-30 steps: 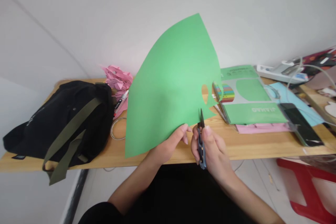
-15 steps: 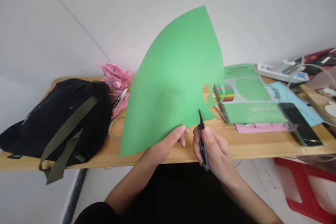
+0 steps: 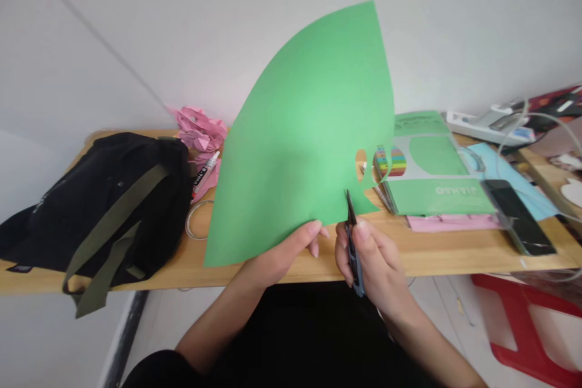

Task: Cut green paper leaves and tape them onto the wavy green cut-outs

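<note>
A large sheet of green paper [image 3: 300, 127] curves upright above the table, with an oval hole and a ragged cut-away part along its right edge. My left hand [image 3: 293, 248] pinches its lower edge, thumb in front and the other fingers behind. My right hand [image 3: 373, 257] is closed around the handles of dark scissors [image 3: 351, 218]. The blades point up and lie at the paper's lower right, a little right of my left fingertips. They look nearly closed; whether the paper sits between them I cannot tell.
On the wooden table [image 3: 436, 254], a black bag [image 3: 131, 206] lies left, beside crumpled pink paper [image 3: 200, 127], a glue tube [image 3: 205, 168] and a tape roll [image 3: 196, 221]. To the right are a green paper pack [image 3: 436, 163], a phone [image 3: 521, 218] and a power strip [image 3: 488, 124]. A red stool [image 3: 522, 339] stands below.
The green paper's upper part has tilted slightly to the right and upward. Both hands keep nearly the same place and grip; the view has shifted a little.
</note>
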